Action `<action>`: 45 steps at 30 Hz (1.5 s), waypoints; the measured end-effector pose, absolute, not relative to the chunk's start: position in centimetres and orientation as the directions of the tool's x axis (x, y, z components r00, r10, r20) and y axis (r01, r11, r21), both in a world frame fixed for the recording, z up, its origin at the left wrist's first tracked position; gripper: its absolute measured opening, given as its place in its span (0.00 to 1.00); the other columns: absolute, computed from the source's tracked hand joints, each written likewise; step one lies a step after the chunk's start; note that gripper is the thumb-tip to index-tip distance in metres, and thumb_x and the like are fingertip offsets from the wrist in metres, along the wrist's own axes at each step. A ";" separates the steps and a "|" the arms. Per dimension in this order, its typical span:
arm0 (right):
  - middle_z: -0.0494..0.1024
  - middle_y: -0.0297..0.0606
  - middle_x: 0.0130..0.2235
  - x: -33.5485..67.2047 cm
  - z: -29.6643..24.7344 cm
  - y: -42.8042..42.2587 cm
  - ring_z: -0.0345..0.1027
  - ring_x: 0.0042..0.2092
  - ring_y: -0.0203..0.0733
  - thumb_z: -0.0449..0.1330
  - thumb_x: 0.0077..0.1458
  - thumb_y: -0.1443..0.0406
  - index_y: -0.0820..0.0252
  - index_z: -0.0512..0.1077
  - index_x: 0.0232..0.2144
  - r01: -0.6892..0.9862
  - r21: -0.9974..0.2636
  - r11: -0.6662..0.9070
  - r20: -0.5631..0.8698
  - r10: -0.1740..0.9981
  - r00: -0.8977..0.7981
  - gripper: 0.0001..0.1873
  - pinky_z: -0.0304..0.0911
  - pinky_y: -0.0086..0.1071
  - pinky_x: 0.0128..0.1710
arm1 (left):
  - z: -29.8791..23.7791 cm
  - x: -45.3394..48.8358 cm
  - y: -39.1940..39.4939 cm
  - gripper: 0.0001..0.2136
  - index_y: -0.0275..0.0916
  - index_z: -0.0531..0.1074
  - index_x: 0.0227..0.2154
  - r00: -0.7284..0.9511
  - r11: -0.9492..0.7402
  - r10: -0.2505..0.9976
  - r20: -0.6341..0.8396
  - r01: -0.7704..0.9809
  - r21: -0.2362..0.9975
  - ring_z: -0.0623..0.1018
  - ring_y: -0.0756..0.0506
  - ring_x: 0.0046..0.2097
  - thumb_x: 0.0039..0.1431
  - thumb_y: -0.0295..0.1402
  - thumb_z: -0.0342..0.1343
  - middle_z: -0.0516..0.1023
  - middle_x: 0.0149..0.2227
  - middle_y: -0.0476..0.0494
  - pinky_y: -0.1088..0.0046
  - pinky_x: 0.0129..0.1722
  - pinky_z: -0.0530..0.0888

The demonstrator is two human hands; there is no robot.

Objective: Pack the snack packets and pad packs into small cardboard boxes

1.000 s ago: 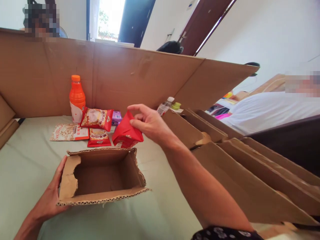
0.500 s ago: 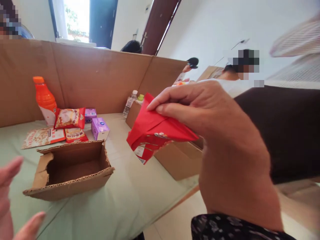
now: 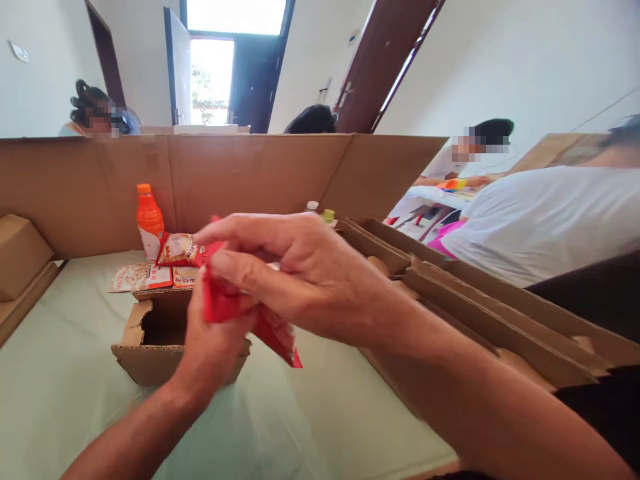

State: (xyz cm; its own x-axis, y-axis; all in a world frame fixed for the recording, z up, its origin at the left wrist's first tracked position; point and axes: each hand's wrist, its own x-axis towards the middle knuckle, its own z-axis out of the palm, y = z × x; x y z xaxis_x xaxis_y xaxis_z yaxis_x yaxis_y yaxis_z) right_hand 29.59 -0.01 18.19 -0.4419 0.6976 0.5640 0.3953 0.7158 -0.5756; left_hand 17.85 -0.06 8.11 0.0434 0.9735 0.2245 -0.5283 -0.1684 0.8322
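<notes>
A red snack packet [image 3: 274,331] is in front of me, held above the table between both hands. My right hand [image 3: 300,267] pinches its upper part between thumb and fingers. From below, my left hand [image 3: 213,350] closes around the same packet, its fingers partly hidden behind it. Just behind my left hand stands an open cardboard box [image 3: 153,363], its right side covered by that hand. Beyond the box lie a red and cream snack packet [image 3: 177,249], another such packet [image 3: 183,277] and a flat pouch [image 3: 135,277]. An orange-capped bottle [image 3: 150,223] stands upright behind them.
A cardboard screen [image 3: 260,170] runs along the table's back. Long cardboard trays [image 3: 480,307] line the right side, with two bottle caps [image 3: 328,215] showing behind my right hand. A cardboard box [image 3: 20,257] sits at left. Other people are beyond the screen and at right.
My right hand has brought the red packet left, over the table near the open box. My left hand has come in from the left and taken hold of it too. The view has turned.
</notes>
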 end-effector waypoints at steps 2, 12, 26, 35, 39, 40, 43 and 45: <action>0.82 0.37 0.43 30.2 17.7 1.0 0.76 0.44 0.39 0.58 0.65 0.62 0.58 0.76 0.51 0.290 -0.629 0.721 0.586 0.685 -0.433 0.15 0.71 0.34 0.45 | 8.1 16.7 0.5 0.19 0.40 0.77 0.37 0.008 -0.100 0.991 0.135 -0.630 0.770 0.82 0.42 0.44 0.37 0.26 0.71 0.82 0.34 0.48 0.69 0.43 0.79; 0.80 0.40 0.41 33.2 6.6 3.0 0.72 0.38 0.41 0.72 0.39 0.41 0.61 0.73 0.52 0.036 -0.998 0.056 0.023 0.792 -0.610 0.44 0.68 0.32 0.35 | 6.8 13.4 1.0 0.11 0.40 0.76 0.29 0.045 -0.029 0.996 0.083 -0.692 0.722 0.82 0.39 0.44 0.39 0.31 0.66 0.83 0.35 0.47 0.60 0.51 0.78; 0.81 0.38 0.39 31.8 9.8 2.2 0.70 0.37 0.41 0.71 0.48 0.49 0.60 0.77 0.48 0.364 -0.769 0.526 0.287 0.793 -0.538 0.30 0.64 0.31 0.36 | 7.6 12.5 1.2 0.26 0.44 0.77 0.49 -0.121 -0.270 0.963 0.242 -0.484 0.832 0.85 0.40 0.40 0.44 0.38 0.75 0.85 0.38 0.46 0.64 0.44 0.82; 0.79 0.38 0.36 30.6 9.7 3.8 0.70 0.36 0.42 0.69 0.47 0.47 0.62 0.74 0.40 0.218 -0.915 0.339 0.198 0.849 -0.489 0.27 0.67 0.32 0.33 | 10.0 11.8 2.5 0.23 0.42 0.80 0.41 -0.081 -0.289 0.954 0.287 -0.492 0.821 0.83 0.36 0.49 0.40 0.41 0.77 0.86 0.38 0.45 0.61 0.50 0.81; 0.81 0.41 0.42 31.2 10.5 4.1 0.74 0.40 0.46 0.71 0.44 0.47 0.61 0.73 0.49 0.242 -0.910 0.337 0.161 0.824 -0.542 0.35 0.69 0.34 0.36 | 10.7 12.0 3.2 0.18 0.40 0.80 0.33 -0.111 -0.264 0.964 0.243 -0.519 0.813 0.82 0.36 0.51 0.39 0.38 0.77 0.85 0.38 0.46 0.61 0.51 0.80; 0.81 0.42 0.45 31.2 10.7 4.2 0.74 0.43 0.47 0.71 0.45 0.48 0.61 0.72 0.52 0.232 -0.907 0.351 0.173 0.813 -0.555 0.37 0.70 0.35 0.39 | 10.7 12.1 3.2 0.18 0.40 0.80 0.33 -0.108 -0.261 0.965 0.241 -0.522 0.812 0.82 0.36 0.51 0.39 0.38 0.77 0.85 0.37 0.47 0.60 0.51 0.80; 0.81 0.43 0.46 30.6 11.1 4.4 0.75 0.45 0.49 0.71 0.45 0.51 0.61 0.72 0.51 0.206 -0.895 0.395 0.238 0.815 -0.528 0.34 0.72 0.38 0.43 | 10.6 12.6 3.2 0.19 0.42 0.80 0.36 -0.072 -0.272 0.959 0.276 -0.518 0.811 0.81 0.36 0.52 0.40 0.39 0.77 0.85 0.37 0.47 0.58 0.52 0.79; 0.81 0.42 0.43 30.4 11.2 4.6 0.76 0.42 0.49 0.71 0.46 0.54 0.61 0.73 0.45 0.167 -0.903 0.396 0.283 0.840 -0.462 0.27 0.73 0.39 0.41 | 10.6 12.2 3.2 0.21 0.43 0.79 0.42 -0.027 -0.298 0.945 0.327 -0.488 0.820 0.80 0.36 0.53 0.45 0.41 0.75 0.84 0.41 0.45 0.58 0.54 0.78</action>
State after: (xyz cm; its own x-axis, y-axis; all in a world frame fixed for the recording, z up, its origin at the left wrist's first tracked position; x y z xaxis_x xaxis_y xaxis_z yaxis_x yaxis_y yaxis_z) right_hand 30.44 4.62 11.22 -0.4623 0.8405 0.2827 0.1670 0.3957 -0.9031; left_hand 12.24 3.22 10.64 -0.0269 0.9447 0.3269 -0.4885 -0.2978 0.8202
